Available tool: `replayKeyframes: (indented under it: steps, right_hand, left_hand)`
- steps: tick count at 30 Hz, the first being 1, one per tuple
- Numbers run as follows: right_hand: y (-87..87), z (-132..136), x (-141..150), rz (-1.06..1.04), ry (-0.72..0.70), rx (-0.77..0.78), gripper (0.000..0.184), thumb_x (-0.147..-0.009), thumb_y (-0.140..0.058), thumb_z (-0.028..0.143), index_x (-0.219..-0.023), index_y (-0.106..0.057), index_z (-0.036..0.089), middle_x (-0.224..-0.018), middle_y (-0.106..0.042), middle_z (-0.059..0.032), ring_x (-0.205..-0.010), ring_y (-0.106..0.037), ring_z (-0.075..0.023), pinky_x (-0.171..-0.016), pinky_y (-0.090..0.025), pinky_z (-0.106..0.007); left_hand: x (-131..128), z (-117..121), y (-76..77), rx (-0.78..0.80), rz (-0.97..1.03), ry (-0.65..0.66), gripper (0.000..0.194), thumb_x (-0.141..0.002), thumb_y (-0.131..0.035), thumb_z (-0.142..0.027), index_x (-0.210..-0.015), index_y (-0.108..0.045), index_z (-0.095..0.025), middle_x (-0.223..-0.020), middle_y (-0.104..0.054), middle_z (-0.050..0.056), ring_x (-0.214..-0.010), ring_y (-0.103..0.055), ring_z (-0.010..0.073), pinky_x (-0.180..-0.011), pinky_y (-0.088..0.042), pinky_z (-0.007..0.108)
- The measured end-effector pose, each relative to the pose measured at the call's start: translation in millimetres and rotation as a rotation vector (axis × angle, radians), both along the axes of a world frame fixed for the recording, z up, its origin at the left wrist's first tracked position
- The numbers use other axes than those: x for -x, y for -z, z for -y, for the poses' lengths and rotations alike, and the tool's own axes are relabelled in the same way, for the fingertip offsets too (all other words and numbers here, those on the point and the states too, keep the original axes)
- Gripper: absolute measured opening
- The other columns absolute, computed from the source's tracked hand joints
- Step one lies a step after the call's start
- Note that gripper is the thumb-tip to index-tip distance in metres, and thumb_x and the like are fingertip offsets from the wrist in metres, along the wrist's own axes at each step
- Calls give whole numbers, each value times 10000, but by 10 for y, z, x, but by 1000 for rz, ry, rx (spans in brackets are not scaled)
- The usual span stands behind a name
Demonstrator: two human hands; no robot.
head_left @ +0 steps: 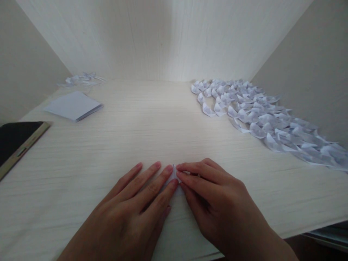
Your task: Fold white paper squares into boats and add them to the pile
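A small piece of folded white paper [174,174] lies on the table near its front edge, mostly hidden under my fingertips. My left hand [133,203] rests palm down with its fingers stretched out and apart; the index and middle fingertips press on the left part of the paper. From the other side, my right hand [220,197] has its fingers bent together and pinches the paper's right edge. A thin upright fold shows between the two hands.
Many small folded paper boats [261,119] lie in rows along the right wall. A stack of white paper squares [74,105] sits at the left, with thin paper strips [83,79] behind it. Nearer on the left is a dark phone [20,139]. Walls enclose the table's back and sides.
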State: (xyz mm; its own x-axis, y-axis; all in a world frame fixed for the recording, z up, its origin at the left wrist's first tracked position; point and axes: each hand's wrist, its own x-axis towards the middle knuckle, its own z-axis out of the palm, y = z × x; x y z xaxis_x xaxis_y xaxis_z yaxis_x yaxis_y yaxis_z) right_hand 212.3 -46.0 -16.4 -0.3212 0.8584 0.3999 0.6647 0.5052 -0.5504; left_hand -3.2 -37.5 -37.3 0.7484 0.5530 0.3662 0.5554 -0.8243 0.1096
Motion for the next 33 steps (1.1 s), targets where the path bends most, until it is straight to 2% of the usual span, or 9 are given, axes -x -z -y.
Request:
replayKeyframes:
  steps: [8, 12, 17, 24, 28, 33]
  right_hand:
    - [-12, -23, 17, 1, -23, -3, 281, -915, -563, 61, -1046, -755, 218, -1072, -775, -55, -920, -695, -188, -874, -617, -332]
    - [-2, -10, -8, 144, -92, 18, 332, -899, -586, 53, -1182, -698, 185, -1182, -751, -80, -961, -675, -213, -895, -609, -367]
    - [-48, 73, -37, 380, -109, -19, 396, -886, -576, 112, -1277, -626, 153, -1225, -730, -133, -1093, -660, -301, -943, -573, -489]
    - [-160, 263, -164, 485, -113, -77, 558, -833, -539, 115, -1385, -571, 192, -1299, -702, -144, -1193, -648, -332, -1018, -523, -539]
    - [-152, 352, -228, 532, -105, -104, 528, -869, -518, 124, -1395, -563, 143, -1282, -709, -158, -1158, -659, -324, -1042, -491, -560]
    - [-146, 427, -168, 491, -31, -62, 445, -935, -546, 208, -1368, -582, 110, -1294, -697, -164, -1184, -626, -311, -1101, -423, -562]
  left_hand:
    - [-4, 6, 19, -42, -46, -13, 545, -923, -427, -138, -1453, -547, -188, -1479, -580, 83, -1379, -535, 296, -1122, -488, 494]
    - [-43, 18, 19, -31, -40, -10, 488, -953, -421, -180, -1408, -593, -213, -1431, -627, 74, -1359, -556, 287, -1111, -497, 494]
    - [-118, 64, 57, -29, -26, -82, 500, -980, -392, -198, -1454, -547, -218, -1408, -645, 81, -1355, -558, 293, -1112, -489, 525]
    - [-146, 84, -2, -44, -81, -81, 448, -987, -409, -239, -1375, -625, -182, -1411, -640, 102, -1357, -556, 304, -1089, -505, 524]
    - [-168, 122, -38, -21, -98, -118, 441, -983, -401, -185, -1355, -639, -181, -1434, -622, 101, -1375, -538, 295, -1130, -463, 529]
    - [-208, 103, -119, 1, -132, -42, 445, -970, -376, -107, -1314, -658, -125, -1464, -585, 145, -1422, -478, 318, -1127, -430, 588]
